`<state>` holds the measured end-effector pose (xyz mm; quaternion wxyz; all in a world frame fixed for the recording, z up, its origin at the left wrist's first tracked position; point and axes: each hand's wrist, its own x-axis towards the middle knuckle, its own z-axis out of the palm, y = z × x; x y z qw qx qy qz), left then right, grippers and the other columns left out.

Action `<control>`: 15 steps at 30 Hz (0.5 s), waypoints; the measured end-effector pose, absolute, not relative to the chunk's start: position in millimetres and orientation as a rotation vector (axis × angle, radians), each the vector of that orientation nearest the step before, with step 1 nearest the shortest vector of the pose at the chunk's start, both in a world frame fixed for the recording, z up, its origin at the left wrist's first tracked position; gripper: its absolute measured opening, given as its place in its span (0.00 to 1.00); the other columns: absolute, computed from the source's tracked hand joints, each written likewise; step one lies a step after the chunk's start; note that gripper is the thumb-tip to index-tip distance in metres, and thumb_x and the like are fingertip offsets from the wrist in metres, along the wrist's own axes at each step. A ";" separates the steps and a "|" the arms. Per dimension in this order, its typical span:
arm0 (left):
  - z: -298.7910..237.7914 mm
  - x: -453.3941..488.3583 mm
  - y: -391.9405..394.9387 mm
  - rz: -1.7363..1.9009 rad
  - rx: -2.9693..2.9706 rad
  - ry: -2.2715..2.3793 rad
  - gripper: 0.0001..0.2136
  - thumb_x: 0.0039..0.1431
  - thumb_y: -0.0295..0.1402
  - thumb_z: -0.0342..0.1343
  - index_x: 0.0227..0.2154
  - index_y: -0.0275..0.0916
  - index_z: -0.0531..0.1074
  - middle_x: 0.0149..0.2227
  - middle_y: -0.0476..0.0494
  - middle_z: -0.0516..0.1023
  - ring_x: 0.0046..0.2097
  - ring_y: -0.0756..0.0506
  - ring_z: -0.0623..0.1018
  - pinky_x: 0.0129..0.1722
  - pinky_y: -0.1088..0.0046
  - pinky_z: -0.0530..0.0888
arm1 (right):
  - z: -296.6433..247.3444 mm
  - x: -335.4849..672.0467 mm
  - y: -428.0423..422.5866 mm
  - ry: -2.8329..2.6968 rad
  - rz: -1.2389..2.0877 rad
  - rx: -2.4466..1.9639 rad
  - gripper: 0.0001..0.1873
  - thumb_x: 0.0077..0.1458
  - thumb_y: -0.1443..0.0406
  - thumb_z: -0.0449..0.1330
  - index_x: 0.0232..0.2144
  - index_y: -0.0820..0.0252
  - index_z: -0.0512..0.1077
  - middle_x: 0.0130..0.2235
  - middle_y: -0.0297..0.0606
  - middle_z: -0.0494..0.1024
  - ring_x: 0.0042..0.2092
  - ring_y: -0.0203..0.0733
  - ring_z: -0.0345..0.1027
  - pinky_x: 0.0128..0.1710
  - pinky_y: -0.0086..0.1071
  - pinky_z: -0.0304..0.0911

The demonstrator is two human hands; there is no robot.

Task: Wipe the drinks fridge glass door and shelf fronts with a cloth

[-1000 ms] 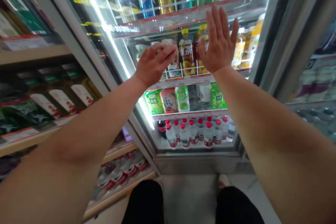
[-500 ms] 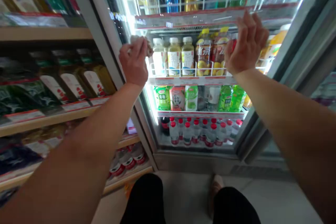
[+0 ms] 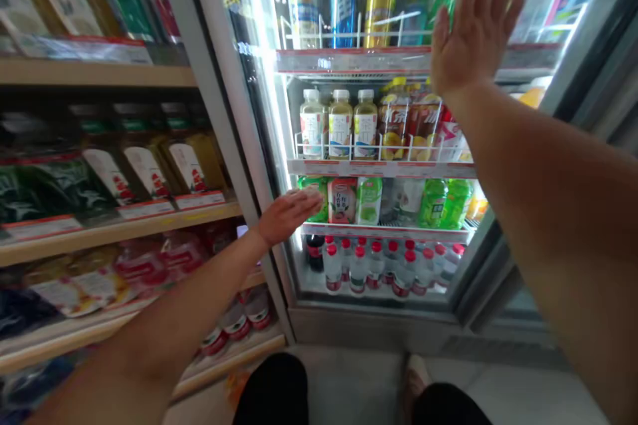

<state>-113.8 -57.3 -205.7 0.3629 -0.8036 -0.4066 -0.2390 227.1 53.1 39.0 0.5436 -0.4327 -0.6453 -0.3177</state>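
Observation:
My left hand [image 3: 289,214] is low at the left side of the lit drinks fridge, in front of a green carton [image 3: 318,202]. Its fingers lie together over a crumpled pale cloth [image 3: 315,198], of which only a little shows at the fingertips. Higher up on the right, my right hand [image 3: 471,36] is spread flat with nothing in it, before the upper shelf and its green bottles. Reflections suggest glass in front of the shelves; whether either palm touches it I cannot tell.
Inside the fridge stand tall cans [image 3: 343,6], white-capped bottles [image 3: 340,126], a pink carton [image 3: 342,200] and several red-capped water bottles [image 3: 357,271]. Wooden shelves [image 3: 100,73] with bottles are on the left. A metal door frame [image 3: 498,265] runs along the right.
My left hand has moved down from the white-capped bottles' level to the carton shelf, its fingers straighter. My right hand has risen and spread its fingers. The view has shifted slightly upward.

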 end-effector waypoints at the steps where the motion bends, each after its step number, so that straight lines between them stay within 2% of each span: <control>1: -206.3 -108.0 -56.5 -0.559 -2.134 -0.959 0.16 0.72 0.28 0.51 0.55 0.56 0.73 0.55 0.59 0.79 0.56 0.48 0.78 0.57 0.65 0.78 | 36.4 227.2 54.3 -1.518 -0.770 -0.997 0.33 0.71 0.53 0.38 0.73 0.54 0.43 0.75 0.39 0.42 0.75 0.53 0.31 0.72 0.53 0.30; 5: -174.2 -71.4 -38.6 -0.381 -2.124 -0.581 0.16 0.74 0.23 0.48 0.57 0.47 0.72 0.58 0.55 0.77 0.57 0.47 0.77 0.59 0.66 0.76 | 31.1 227.5 54.5 -1.483 -0.767 -0.905 0.32 0.71 0.52 0.37 0.73 0.52 0.46 0.75 0.35 0.45 0.75 0.50 0.33 0.72 0.50 0.30; 8: -120.9 -39.0 -19.0 -0.418 -2.014 -0.612 0.18 0.74 0.25 0.49 0.61 0.47 0.68 0.62 0.53 0.73 0.60 0.44 0.74 0.61 0.61 0.73 | 30.5 226.7 51.6 -1.492 -0.727 -0.909 0.32 0.71 0.53 0.39 0.72 0.53 0.46 0.75 0.33 0.44 0.75 0.49 0.33 0.72 0.51 0.30; 11: -59.2 -13.5 -4.8 -0.487 -1.948 -0.649 0.19 0.76 0.27 0.46 0.64 0.52 0.66 0.65 0.56 0.69 0.65 0.42 0.69 0.63 0.57 0.70 | 29.8 226.0 49.6 -1.482 -0.715 -0.872 0.32 0.69 0.55 0.39 0.72 0.54 0.48 0.74 0.32 0.46 0.75 0.49 0.35 0.73 0.53 0.31; 13: -19.4 -3.3 1.8 -0.589 -1.834 -0.725 0.18 0.77 0.29 0.44 0.64 0.50 0.67 0.65 0.56 0.69 0.65 0.40 0.66 0.63 0.55 0.68 | 29.7 226.0 50.0 -1.482 -0.703 -0.868 0.32 0.68 0.55 0.38 0.71 0.50 0.48 0.74 0.28 0.45 0.75 0.47 0.34 0.73 0.52 0.30; 15: 18.2 0.4 9.9 -0.707 -1.666 -0.789 0.17 0.78 0.33 0.43 0.63 0.47 0.68 0.64 0.58 0.69 0.63 0.40 0.66 0.63 0.57 0.67 | 30.5 226.1 51.4 -1.505 -0.664 -0.884 0.33 0.67 0.53 0.37 0.71 0.46 0.45 0.74 0.23 0.42 0.75 0.44 0.30 0.73 0.52 0.27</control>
